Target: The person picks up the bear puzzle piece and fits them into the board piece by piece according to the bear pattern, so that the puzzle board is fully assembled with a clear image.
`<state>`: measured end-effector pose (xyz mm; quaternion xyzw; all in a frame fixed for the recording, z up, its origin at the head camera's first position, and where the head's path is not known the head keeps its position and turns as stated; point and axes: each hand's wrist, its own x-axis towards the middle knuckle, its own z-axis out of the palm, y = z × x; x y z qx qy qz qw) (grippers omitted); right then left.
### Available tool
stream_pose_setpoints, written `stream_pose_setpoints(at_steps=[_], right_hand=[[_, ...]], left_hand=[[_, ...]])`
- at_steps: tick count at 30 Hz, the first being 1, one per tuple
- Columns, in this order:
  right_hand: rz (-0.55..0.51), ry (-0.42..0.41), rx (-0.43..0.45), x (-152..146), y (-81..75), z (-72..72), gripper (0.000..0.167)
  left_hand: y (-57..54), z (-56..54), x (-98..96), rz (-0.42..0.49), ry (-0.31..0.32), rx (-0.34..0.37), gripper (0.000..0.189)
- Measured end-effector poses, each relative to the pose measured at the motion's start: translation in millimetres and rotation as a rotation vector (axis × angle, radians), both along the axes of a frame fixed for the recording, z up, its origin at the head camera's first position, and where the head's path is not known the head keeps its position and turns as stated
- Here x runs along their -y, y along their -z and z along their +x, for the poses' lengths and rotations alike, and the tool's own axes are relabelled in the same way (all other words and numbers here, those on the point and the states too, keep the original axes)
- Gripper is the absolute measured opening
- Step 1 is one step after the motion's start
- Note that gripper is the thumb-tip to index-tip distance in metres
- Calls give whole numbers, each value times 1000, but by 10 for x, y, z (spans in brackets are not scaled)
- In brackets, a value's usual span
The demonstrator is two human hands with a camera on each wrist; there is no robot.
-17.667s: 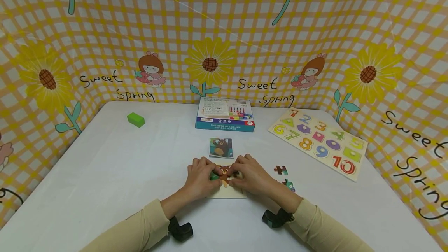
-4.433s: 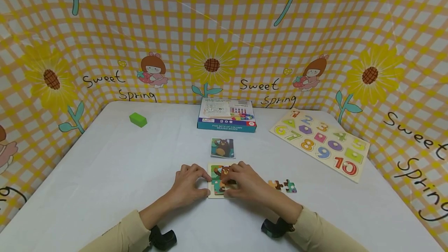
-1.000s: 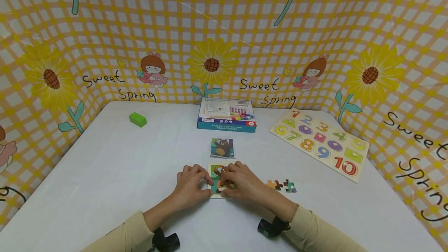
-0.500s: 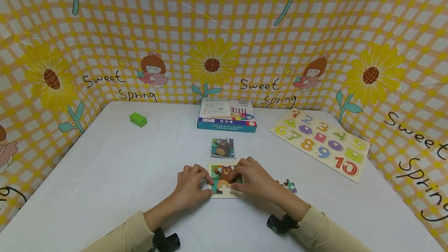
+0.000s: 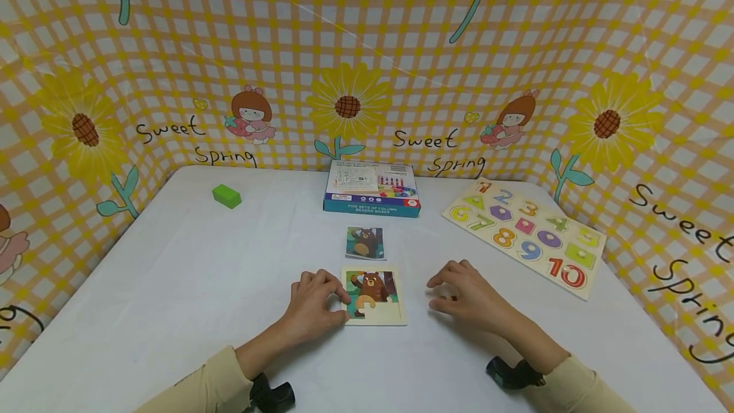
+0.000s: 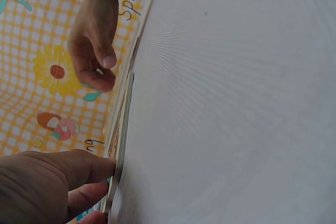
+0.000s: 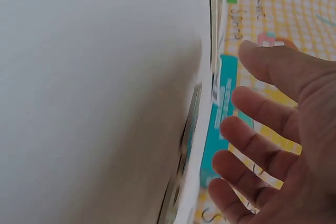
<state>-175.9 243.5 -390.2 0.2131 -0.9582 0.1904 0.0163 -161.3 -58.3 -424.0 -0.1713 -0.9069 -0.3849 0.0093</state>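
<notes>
A small wooden jigsaw board (image 5: pixel 395 317) with a bear picture lies in the middle of the table. Bare wood shows along its lower right part. My left hand (image 5: pixel 314 306) holds the board's left edge with thumb and fingertips; in the left wrist view the thumb (image 6: pixel 89 167) lies against that edge. Right of the board, my right hand (image 5: pixel 473 298) hovers with fingers spread and nothing between them. Loose jigsaw pieces (image 7: pixel 190 129) lie beneath it, seen edge-on in the right wrist view and mostly hidden by the hand in the head view.
Behind the board lies a bear picture card (image 5: pixel 364 243). Farther back stands a teal and white toy box (image 5: pixel 371 206). A wooden number board (image 5: pixel 527 234) lies at the right, a green block (image 5: pixel 226 195) at the far left. Patterned cloth surrounds the table.
Within the last second my right hand has left the jigsaw board and moved right, over the loose pieces. More of the bear picture fills the board than in the oldest frame. The left hand stays put.
</notes>
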Motion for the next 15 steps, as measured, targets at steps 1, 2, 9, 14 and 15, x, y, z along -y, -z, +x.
stream_pose_setpoints(at_steps=[1,2,9,14,15], right_hand=[[0,1,-2,-45,7,9,22],[5,1,-5,-86,14,18,22],[22,18,-9,-266,41,74,25],[38,12,-32,-317,43,90,27],[41,14,-29,-323,42,94,27]], left_hand=[[1,-2,0,-1,0,0,12],[1,-3,1,-2,1,-2,12],[10,-6,5,0,5,0,12],[5,-3,9,2,9,-6,12],[2,-2,9,1,10,-6,12]])
